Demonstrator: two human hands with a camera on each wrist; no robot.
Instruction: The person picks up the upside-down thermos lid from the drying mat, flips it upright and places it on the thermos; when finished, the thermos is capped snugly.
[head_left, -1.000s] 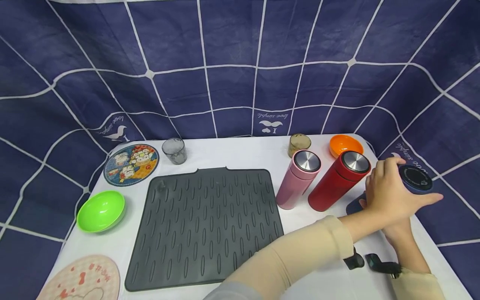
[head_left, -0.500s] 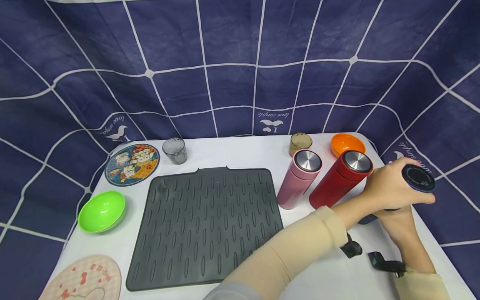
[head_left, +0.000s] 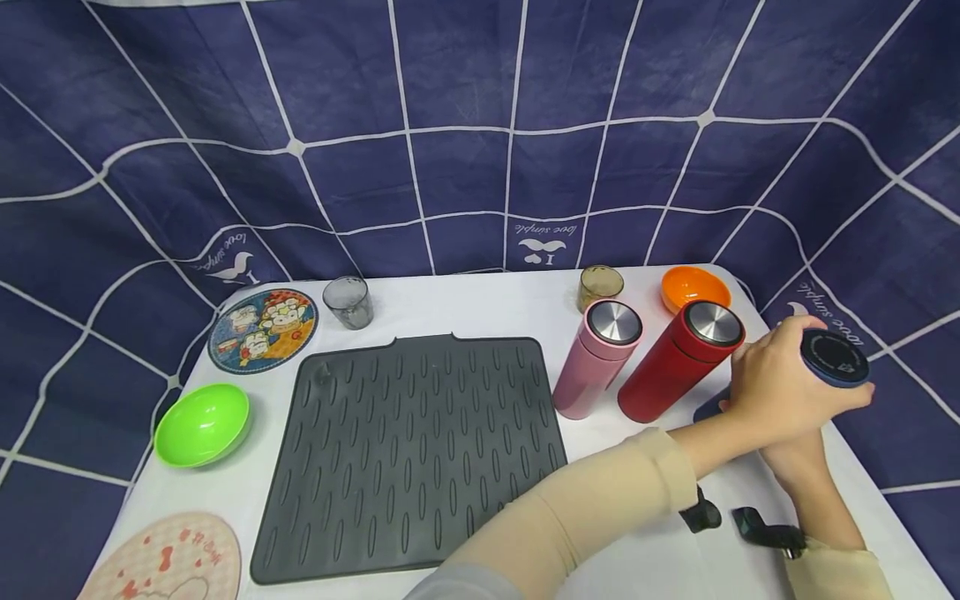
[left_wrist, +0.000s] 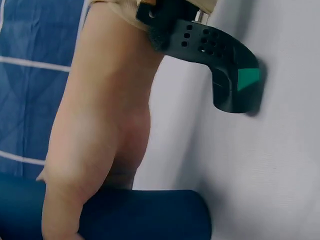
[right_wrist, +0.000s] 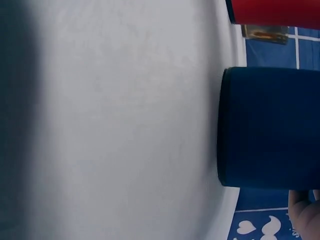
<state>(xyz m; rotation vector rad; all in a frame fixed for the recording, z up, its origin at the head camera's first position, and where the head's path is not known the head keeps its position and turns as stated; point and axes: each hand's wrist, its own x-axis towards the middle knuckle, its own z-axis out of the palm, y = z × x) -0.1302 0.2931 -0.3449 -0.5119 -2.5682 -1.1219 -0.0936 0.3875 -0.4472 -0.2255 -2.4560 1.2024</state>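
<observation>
A dark blue thermos bottle (head_left: 708,410) leans at the right end of the table, its round dark lid (head_left: 835,357) facing up. My left hand (head_left: 776,387) grips the upper part around the lid from above. Beneath it, my right hand (head_left: 798,454) grips the bottle's body; the left hand partly hides it. In the left wrist view, the right hand (left_wrist: 85,165) wraps round the blue thermos bottle (left_wrist: 150,215). The right wrist view shows the bottle's lower body (right_wrist: 272,127), with fingers (right_wrist: 306,217) at the lower right corner.
Left of the hands stand a red thermos (head_left: 678,362) and a pink thermos (head_left: 597,358). An orange bowl (head_left: 695,288) and amber glass (head_left: 600,288) stand behind. Farther left are a grey ridged mat (head_left: 420,454), grey glass (head_left: 348,302), green bowl (head_left: 202,425) and two round mats.
Half a second ago the left hand had turned and the bottle's base had swung nearer me. Now hand and bottle are back close to their pose of a second ago.
</observation>
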